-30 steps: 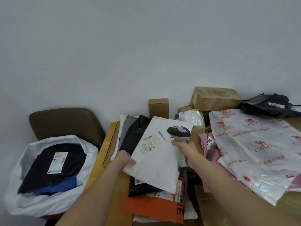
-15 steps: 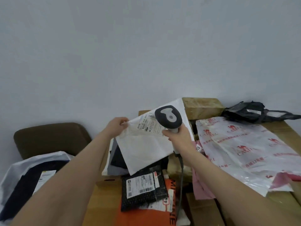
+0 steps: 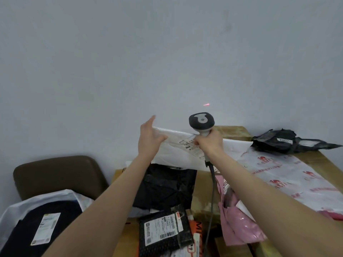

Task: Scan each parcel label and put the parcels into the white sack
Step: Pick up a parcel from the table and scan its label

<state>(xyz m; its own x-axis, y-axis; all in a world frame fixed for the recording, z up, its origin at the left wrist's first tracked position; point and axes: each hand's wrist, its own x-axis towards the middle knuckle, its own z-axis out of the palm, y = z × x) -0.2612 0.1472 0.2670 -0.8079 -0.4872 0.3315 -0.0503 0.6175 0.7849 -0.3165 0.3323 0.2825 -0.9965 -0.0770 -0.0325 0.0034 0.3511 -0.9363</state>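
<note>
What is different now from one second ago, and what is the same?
The left hand lifted the white parcel and tipped it nearly flat. The right hand raised the scanner with it; a red spot now shows on the wall. Both grips unchanged; sack and other parcels as before.

Open air above and left of left hand's (image 3: 148,140) grip on white parcel (image 3: 176,153). Black parcels (image 3: 167,184) piled below; scanner (image 3: 201,121) and brown box (image 3: 235,133) right. White sack (image 3: 65,193) down-left, top open.
</note>
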